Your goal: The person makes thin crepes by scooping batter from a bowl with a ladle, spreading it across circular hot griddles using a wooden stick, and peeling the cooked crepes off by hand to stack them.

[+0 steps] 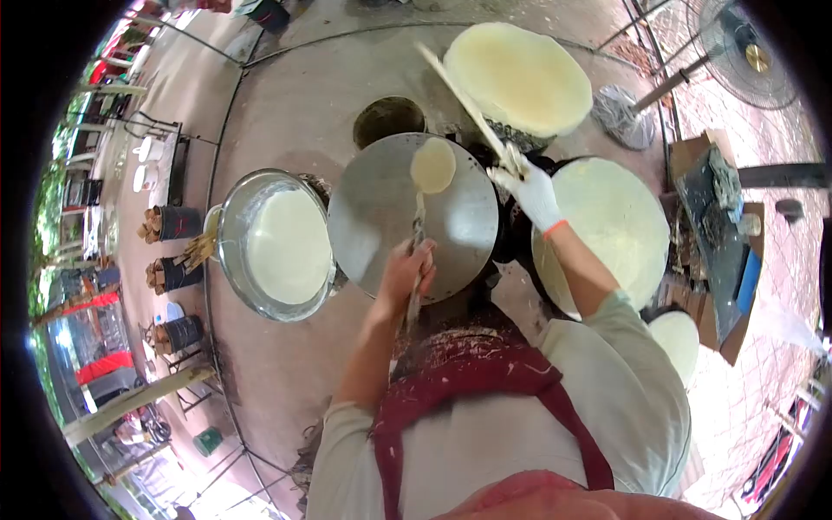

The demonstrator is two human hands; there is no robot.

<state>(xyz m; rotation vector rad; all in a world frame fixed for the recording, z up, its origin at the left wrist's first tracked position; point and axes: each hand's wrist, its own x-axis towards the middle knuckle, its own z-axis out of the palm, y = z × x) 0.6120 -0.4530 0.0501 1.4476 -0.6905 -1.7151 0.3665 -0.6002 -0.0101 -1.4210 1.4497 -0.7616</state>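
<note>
My left hand (407, 273), bare, is closed around the handle of a batter-coated ladle (419, 221). The ladle's round, cream-coloured end (433, 166) is over the far part of a bare round griddle (373, 208); I cannot tell whether it touches the metal. My right hand (530, 192), in a white glove with an orange cuff, grips a long, pale wooden stick (464, 100). The stick slants up and left past the griddle's far side. Right of the griddle, a thin pale flatbread (607, 234) covers a second round plate. Another large round flatbread (518, 76) lies beyond my right hand.
A metal basin (234, 251) of white batter (290, 247) stands left of the griddle. Behind the griddle is a dark round opening (388, 120). A fan (754, 56) stands at far right, above cardboard boxes (737, 321). Dark buckets (179, 223) line the left side.
</note>
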